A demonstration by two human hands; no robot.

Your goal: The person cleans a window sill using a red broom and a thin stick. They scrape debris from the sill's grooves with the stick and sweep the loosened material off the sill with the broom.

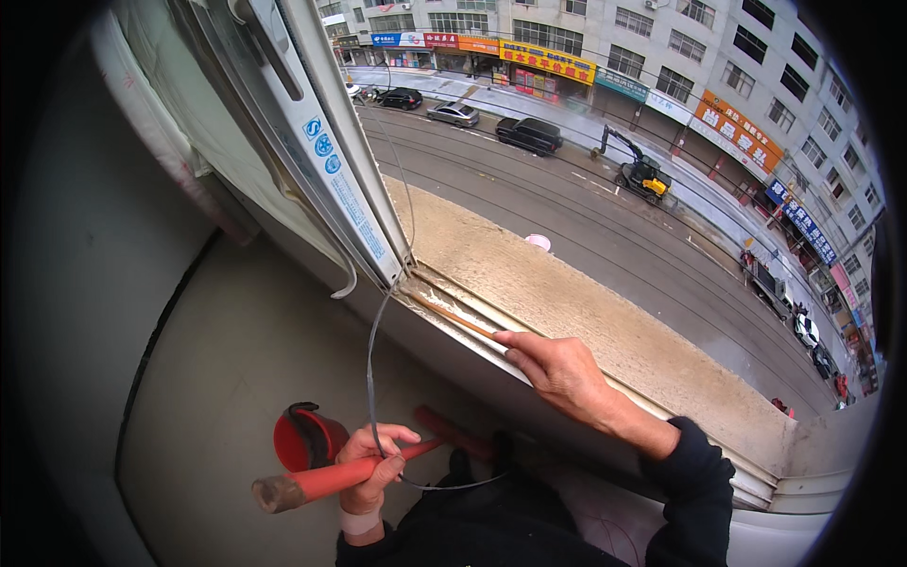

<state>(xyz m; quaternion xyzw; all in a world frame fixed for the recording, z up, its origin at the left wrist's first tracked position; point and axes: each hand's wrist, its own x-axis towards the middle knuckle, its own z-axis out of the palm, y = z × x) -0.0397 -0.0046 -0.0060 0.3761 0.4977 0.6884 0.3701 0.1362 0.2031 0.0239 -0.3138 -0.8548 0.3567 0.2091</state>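
Note:
My right hand [567, 375] pinches a thin wooden stick [453, 314], whose far end lies in the window's lower track [489, 341] near the corner of the sash. Pale flakes or residue show in the track around that end. In my left hand [373, 461] is a red tapered tube [340, 478] with a dirty brown end pointing left. A thin grey cable [370, 354] comes through at the sash corner, hangs down and crosses my left hand. From there it curves right, against my dark clothing.
A sliding window sash [340, 163] with printed stickers stands at the left, beside a pale curtain [234, 142]. Below is a red bucket [287, 443] with a dark cloth on its rim. Outside the rough ledge [496, 248], a street with cars and an excavator [643, 177] lies far below.

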